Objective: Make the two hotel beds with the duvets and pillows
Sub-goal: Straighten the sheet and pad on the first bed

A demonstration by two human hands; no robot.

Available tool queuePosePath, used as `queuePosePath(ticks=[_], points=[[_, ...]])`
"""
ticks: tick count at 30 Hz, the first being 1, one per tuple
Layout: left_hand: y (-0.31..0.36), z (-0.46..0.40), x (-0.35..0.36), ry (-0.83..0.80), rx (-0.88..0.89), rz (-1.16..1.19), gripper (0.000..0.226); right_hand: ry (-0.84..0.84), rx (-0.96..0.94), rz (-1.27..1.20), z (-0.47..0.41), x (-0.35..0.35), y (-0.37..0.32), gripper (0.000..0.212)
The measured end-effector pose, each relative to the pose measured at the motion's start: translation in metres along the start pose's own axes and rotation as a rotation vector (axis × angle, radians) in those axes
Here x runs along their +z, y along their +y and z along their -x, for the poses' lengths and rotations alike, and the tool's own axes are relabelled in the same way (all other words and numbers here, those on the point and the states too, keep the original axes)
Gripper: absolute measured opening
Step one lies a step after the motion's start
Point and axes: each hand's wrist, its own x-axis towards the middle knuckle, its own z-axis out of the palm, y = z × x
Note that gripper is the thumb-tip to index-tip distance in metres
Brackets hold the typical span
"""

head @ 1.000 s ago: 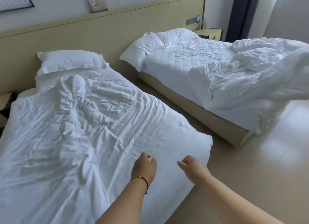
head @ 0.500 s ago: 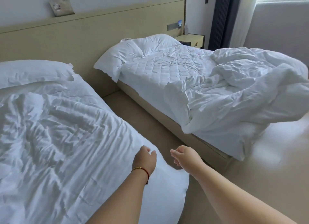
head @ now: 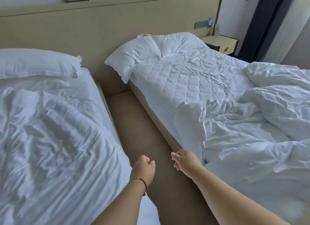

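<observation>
Reaching over the aisle floor [head: 142, 124], my left hand [head: 144, 169] and right hand [head: 185, 161] hang loosely curled, holding nothing. Risk: grabbing the right bed's bunched duvet [head: 251, 132] by one layer would drag it crooked. It lies heaped at the foot, quilted mattress pad [head: 181, 77] bare, pillow [head: 151, 52] askew at the headboard.

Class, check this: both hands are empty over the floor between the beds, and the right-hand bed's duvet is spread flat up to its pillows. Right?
Not quite. The head view shows the right-hand bed's duvet bunched at the foot end, leaving the quilted mattress pad bare below the pillows. Both the left hand and right hand are indeed empty.
</observation>
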Motion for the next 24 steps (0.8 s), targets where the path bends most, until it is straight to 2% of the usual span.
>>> queuePosePath(ticks=[8,13,18,24], points=[[0.026,-0.103,-0.045,0.182,-0.301,0.072,0.031,-0.267,-0.201,0.131,-0.146,-0.015,-0.093,0.03],[0.041,-0.138,-0.075,0.262,-0.405,0.147,0.029,-0.351,-0.279,0.202,-0.207,-0.017,-0.151,0.03],[0.021,-0.155,-0.106,0.276,-0.46,0.171,0.022,-0.505,-0.339,0.222,-0.24,0.034,-0.204,0.03],[-0.035,-0.2,-0.159,0.268,-0.569,0.03,0.033,-0.627,-0.42,0.279,-0.295,0.108,-0.286,0.026]])
